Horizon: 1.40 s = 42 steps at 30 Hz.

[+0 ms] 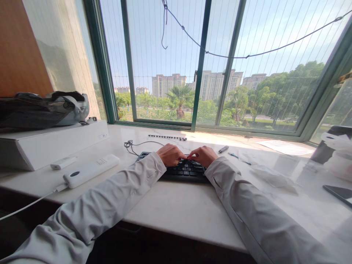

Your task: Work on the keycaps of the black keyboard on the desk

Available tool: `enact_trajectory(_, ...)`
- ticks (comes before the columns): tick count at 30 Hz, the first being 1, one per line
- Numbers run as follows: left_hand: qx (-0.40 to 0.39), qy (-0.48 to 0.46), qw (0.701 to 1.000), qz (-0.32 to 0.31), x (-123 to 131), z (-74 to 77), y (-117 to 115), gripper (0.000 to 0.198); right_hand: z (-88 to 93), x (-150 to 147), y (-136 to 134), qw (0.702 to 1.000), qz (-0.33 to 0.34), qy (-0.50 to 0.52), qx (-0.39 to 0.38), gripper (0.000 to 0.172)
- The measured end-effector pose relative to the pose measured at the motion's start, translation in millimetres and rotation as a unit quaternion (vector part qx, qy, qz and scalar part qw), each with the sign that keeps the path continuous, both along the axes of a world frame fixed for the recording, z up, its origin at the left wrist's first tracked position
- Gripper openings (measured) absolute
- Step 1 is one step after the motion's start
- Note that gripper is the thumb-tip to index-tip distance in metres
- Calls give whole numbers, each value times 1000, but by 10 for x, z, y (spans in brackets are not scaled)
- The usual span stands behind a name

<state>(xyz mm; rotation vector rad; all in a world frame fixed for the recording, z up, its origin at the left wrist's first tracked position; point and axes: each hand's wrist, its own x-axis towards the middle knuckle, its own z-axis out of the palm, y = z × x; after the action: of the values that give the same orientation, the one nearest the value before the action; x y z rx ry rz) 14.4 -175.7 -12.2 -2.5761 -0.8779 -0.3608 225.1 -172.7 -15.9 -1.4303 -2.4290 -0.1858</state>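
My sleeves [115, 192]: thin cloth, wrinkly, not shiny. Keyboard [184, 178] in front of me: hard plastic, some shine. Counter [176, 209]: smooth, shiny, looks like stone. Long white gadget [95, 169]: smooth plastic. Bag [275, 177]: thin see-through plastic.

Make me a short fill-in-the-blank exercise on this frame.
1. The left hand and right hand meet over a black ____.
2. The larger white device lies to the ____ of the keyboard.
3. A row of small black pieces lies between the keyboard and the ____.

Missing words: keyboard; left; window.
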Motion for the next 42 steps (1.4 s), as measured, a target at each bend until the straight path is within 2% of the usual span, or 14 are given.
enact_trajectory(20, -21, -34, 999, 11, 3, -9, -4, 40, -10, -1, 4, 1000, 4, 11, -6, 30)
enact_trajectory(30, 0, -74, 995, 65, 24, -46, 37, 22, -63, 18, 57, 999, 5, 39, -22, 31)
enact_trajectory(42, 0, -79, 995, 68, 38, -58, 26, 24, -76, 30, 66, 998, 13, 58, -34, 27)
